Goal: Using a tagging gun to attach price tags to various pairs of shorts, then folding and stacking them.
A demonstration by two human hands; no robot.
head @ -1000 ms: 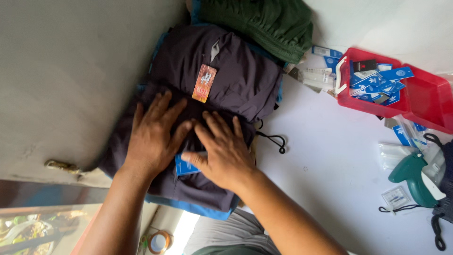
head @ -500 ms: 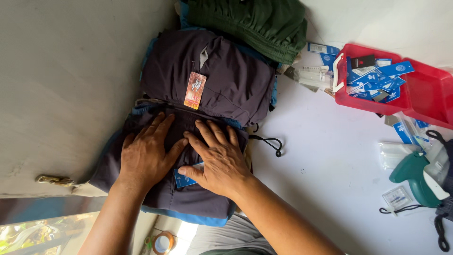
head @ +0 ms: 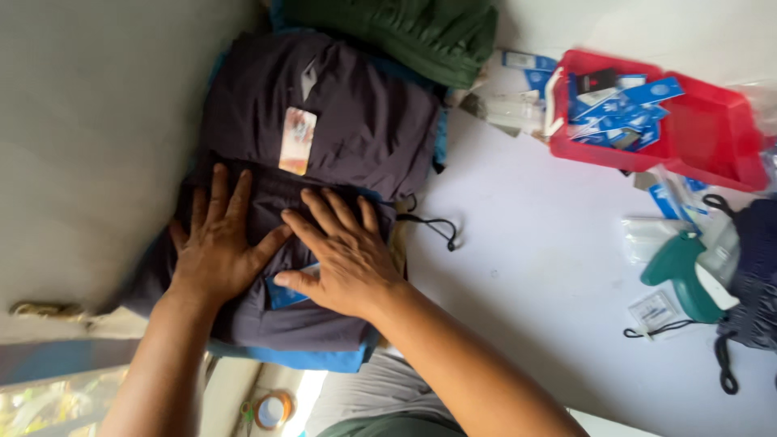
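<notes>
A folded dark grey-purple garment (head: 340, 129) lies on a stack over a blue garment (head: 316, 358) on the white table (head: 534, 267). An orange and white hang tag (head: 296, 141) is attached near its middle. My left hand (head: 217, 243) presses flat on the near part of the garment, fingers spread. Beside it my right hand (head: 344, 255) also lies flat on the cloth, its thumb over a small blue tag (head: 285, 294). A black drawstring (head: 433, 226) trails off the garment's right side.
A folded green garment (head: 413, 32) lies at the far end. A red tray (head: 712, 137) of blue and white tags stands at the right. A green tagging gun (head: 684, 271) and dark cloth (head: 753, 275) sit at the right edge. A tape roll (head: 271, 409) lies below.
Both hands have slid toward me along the garment, away from the orange tag, and still press flat on it. The camera view has shifted slightly.
</notes>
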